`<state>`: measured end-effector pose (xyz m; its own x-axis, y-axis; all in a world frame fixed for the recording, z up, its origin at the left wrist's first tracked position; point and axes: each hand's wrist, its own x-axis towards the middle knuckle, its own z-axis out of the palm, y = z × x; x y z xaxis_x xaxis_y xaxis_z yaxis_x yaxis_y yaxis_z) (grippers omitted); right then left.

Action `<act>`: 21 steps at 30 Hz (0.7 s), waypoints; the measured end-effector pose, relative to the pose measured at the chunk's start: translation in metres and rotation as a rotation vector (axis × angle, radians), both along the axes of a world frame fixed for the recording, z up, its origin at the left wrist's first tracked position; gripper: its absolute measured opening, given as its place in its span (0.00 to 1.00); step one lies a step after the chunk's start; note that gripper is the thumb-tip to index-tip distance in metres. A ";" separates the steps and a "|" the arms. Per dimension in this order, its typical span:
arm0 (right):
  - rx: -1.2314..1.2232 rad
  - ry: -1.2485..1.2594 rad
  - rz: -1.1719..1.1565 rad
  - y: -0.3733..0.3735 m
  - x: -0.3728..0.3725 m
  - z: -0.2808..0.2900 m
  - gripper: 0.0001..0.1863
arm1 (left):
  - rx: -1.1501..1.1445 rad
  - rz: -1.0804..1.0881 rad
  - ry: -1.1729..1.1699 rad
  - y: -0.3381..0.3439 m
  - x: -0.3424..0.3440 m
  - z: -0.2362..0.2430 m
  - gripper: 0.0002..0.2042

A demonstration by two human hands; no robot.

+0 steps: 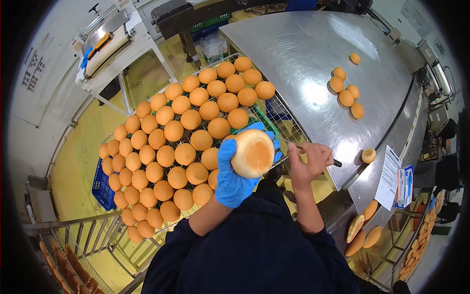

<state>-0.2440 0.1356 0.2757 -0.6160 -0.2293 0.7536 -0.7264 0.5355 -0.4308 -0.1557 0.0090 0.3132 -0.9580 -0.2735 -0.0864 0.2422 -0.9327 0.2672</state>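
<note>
My left hand [236, 182], in a blue glove, holds up a round bun [252, 154] with its pale side and browned base facing me. The gloved fingers wrap around the bun's left and far sides. My bare right hand [309, 164] is closed around a slim black-handled tool [337, 162]. Its thin metal end points toward the bun's right edge; whether it touches the bun I cannot tell. Most of the tool is hidden by my fingers. Beneath my left hand, rows of golden-brown buns [191, 119] lie on a wire rack [289, 122].
A steel table [284, 46] stands at right, bearing several loose buns [346, 98]. Nearer lie a paper sheet [389, 179], a small box [404, 186] and several long bread pieces [373, 236]. A blue crate [102, 190] sits below the rack; a conveyor machine [105, 51] stands far left.
</note>
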 end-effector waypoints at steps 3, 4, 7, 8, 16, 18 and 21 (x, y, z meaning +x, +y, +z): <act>0.010 0.001 0.073 -0.007 0.014 0.019 0.13 | -0.180 0.105 0.000 0.001 -0.006 -0.002 0.34; 0.017 0.035 0.121 -0.013 0.020 0.023 0.12 | -0.196 0.130 0.022 0.002 -0.007 -0.003 0.35; 0.029 -0.027 0.061 -0.016 0.004 0.015 0.13 | -0.256 0.185 0.066 0.003 -0.007 -0.009 0.35; 0.029 -0.055 0.018 -0.016 0.000 0.013 0.13 | -0.284 0.193 0.060 0.003 -0.006 -0.010 0.36; 0.034 -0.014 -0.012 -0.024 0.004 0.018 0.13 | -0.496 0.274 0.066 -0.004 -0.010 -0.020 0.36; 0.000 0.011 0.066 -0.018 0.017 0.021 0.12 | -0.505 0.288 0.038 -0.001 -0.008 -0.020 0.36; 0.044 -0.024 0.003 -0.021 0.007 0.014 0.13 | -0.497 0.332 0.050 -0.001 -0.009 -0.021 0.36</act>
